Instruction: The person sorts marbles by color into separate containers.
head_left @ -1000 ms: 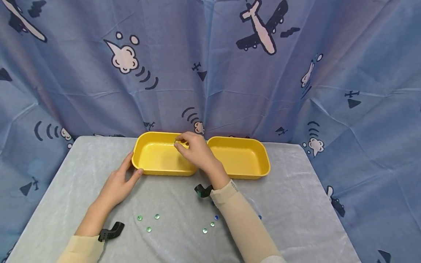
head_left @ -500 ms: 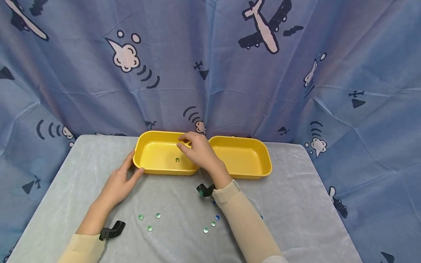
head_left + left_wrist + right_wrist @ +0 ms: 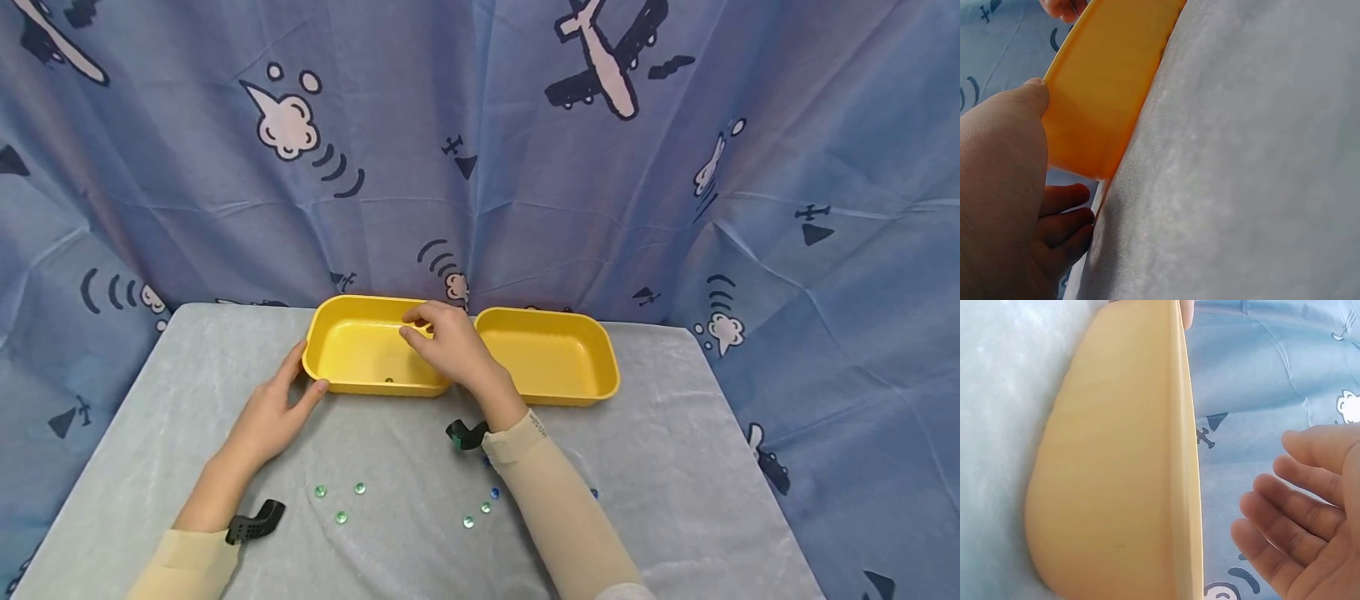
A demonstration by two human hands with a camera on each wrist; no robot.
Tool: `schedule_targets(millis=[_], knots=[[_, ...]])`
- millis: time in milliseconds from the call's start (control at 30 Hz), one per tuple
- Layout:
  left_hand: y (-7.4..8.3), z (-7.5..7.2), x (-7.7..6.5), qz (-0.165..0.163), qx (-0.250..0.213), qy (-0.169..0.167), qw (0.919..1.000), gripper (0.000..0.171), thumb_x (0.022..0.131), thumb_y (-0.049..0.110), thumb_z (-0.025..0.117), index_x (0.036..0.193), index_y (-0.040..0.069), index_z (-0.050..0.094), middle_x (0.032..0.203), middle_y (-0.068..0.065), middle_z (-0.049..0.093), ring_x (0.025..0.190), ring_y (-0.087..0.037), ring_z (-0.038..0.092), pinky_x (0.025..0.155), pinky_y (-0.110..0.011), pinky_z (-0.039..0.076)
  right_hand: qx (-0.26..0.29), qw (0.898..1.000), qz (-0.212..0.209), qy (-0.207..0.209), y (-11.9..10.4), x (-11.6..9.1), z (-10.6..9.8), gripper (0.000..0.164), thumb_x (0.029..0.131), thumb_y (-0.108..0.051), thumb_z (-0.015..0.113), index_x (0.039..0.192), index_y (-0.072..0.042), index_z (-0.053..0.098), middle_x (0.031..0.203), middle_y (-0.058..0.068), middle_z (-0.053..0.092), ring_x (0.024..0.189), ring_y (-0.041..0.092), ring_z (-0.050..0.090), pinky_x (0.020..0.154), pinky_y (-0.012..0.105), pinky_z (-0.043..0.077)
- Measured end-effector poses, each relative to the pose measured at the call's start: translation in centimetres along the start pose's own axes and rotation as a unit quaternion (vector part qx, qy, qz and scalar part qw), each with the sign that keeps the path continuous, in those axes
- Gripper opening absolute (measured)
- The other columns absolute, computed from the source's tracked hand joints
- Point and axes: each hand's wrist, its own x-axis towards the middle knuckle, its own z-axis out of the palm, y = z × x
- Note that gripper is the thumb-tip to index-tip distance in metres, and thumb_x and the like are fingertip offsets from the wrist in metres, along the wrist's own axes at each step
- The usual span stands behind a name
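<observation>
Currently, left hand (image 3: 273,417): fingers fairly straight, spread round the near-left corner of left bin (image 3: 360,350), thumb touching the rim.
Right hand (image 3: 450,342): over left bin's right end, fingers released, slightly bent, thumb and index apart.
Bead (image 3: 388,380): on left bin's floor, at the near wall; can't tell if touching.
Bins: both yellow, by the far edge of counter (image 3: 675,467); left bin toward the far-left corner, right bin (image 3: 551,354) toward the far-right.
Green beads (image 3: 341,517): three loosely grouped left of centre, toward counter's near edge; two more right of centre.
Blue beads (image 3: 495,493): three around right sleeve (image 3: 566,500), two partly hidden.
Backdrop: plane-print curtain (image 3: 390,100) behind counter's far edge.
</observation>
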Motion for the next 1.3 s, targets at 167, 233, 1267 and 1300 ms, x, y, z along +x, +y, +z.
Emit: schedule_targets(millis=[167, 233, 1267, 1300], knots=[[0.0, 0.0, -0.1, -0.002, 0.002, -0.003, 1.0000, 0.084, 0.113, 0.047, 0.060, 0.178, 0.016, 0.015, 0.165, -0.030, 0.045, 0.148, -0.057, 0.044, 0.116, -0.075, 0.037, -0.004, 1.000, -0.001, -0.001, -0.1, -0.3, -0.1, 0.025, 0.106, -0.024, 0.076, 0.123, -0.005, 0.080, 0.120, 0.004, 0.076, 0.114, 0.023, 0.070, 0.097, 0.037, 0.059], [0.0, 0.0, -0.1, -0.003, 0.002, -0.004, 1.0000, 0.084, 0.113, 0.048, 0.059, 0.178, 0.016, 0.015, 0.165, -0.030, 0.045, 0.149, -0.057, 0.044, 0.116, -0.075, 0.037, -0.005, 1.000, -0.003, 0.002, -0.1, -0.5, -0.1, 0.024, 0.106, -0.024, 0.076, 0.122, -0.007, 0.080, 0.120, 0.003, 0.076, 0.113, 0.022, 0.070, 0.096, 0.036, 0.059], [0.4, -0.2, 0.0, 0.000, 0.002, -0.001, 1.0000, 0.086, 0.113, 0.048, 0.061, 0.178, 0.017, 0.015, 0.166, -0.031, 0.044, 0.149, -0.057, 0.043, 0.115, -0.076, 0.038, -0.027, 0.997, -0.064, -0.020, -2.8, -5.2, 3.0, 0.017, 0.106, -0.023, 0.075, 0.117, -0.010, 0.081, 0.115, 0.000, 0.076, 0.107, 0.015, 0.070, 0.097, 0.027, 0.057], [0.4, -0.2, 0.0, 0.000, 0.002, 0.000, 1.0000, 0.086, 0.113, 0.048, 0.061, 0.178, 0.016, 0.015, 0.165, -0.031, 0.044, 0.149, -0.057, 0.043, 0.115, -0.076, 0.038, -0.029, 0.997, -0.068, -0.022, -2.9, -5.3, 3.2, 0.017, 0.106, -0.023, 0.075, 0.116, -0.010, 0.081, 0.114, 0.000, 0.076, 0.107, 0.015, 0.071, 0.097, 0.027, 0.057]])
